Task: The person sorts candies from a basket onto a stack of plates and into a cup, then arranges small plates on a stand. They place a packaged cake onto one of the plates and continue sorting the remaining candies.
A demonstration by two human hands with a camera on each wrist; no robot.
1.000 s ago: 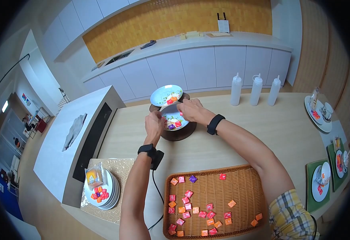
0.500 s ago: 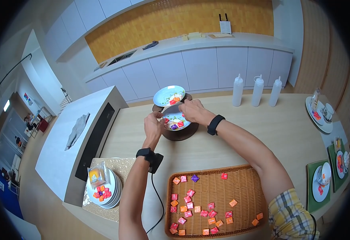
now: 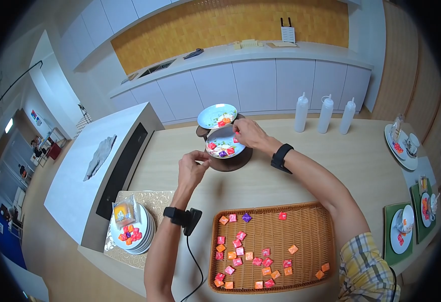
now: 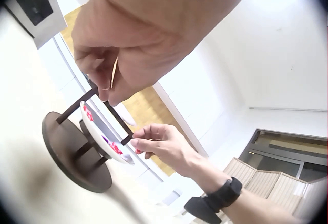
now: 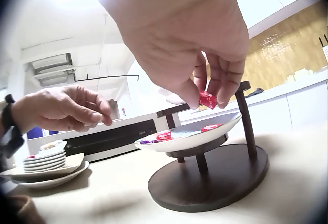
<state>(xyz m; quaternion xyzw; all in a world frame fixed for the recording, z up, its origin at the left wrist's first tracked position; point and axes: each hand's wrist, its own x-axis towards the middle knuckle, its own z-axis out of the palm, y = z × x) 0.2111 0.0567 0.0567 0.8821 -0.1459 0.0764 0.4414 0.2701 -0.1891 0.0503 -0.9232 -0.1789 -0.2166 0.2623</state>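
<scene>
My right hand (image 3: pixel 253 137) pinches a red wrapped candy (image 5: pixel 207 100) between thumb and fingers, just above the right side of the lower plate (image 3: pixel 221 135). That plate tilts on a dark round stand (image 5: pixel 205 188) and holds several red candies and a purple one (image 3: pixel 223 153). At the left, my left hand (image 3: pixel 192 168) hovers beside the plate's rim. Its fingers are loosely bent, thumb near the fingertips, with nothing seen in them. Behind and higher sits the upper plate (image 3: pixel 208 119), with red and orange candies on its near side.
A wicker tray (image 3: pixel 306 226) with scattered candies lies in front. Stacked white plates (image 3: pixel 147 241) topped with candies and a wrapped snack stand at left. Three squeeze bottles (image 3: pixel 324 116) stand at the back right; set plates (image 3: pixel 399 241) line the right edge. A cable (image 3: pixel 200 274) trails from my left wrist.
My left hand has drawn away from the lower plate's left rim, toward me. My right hand stays by the plate's right side. The head view has shifted slightly.
</scene>
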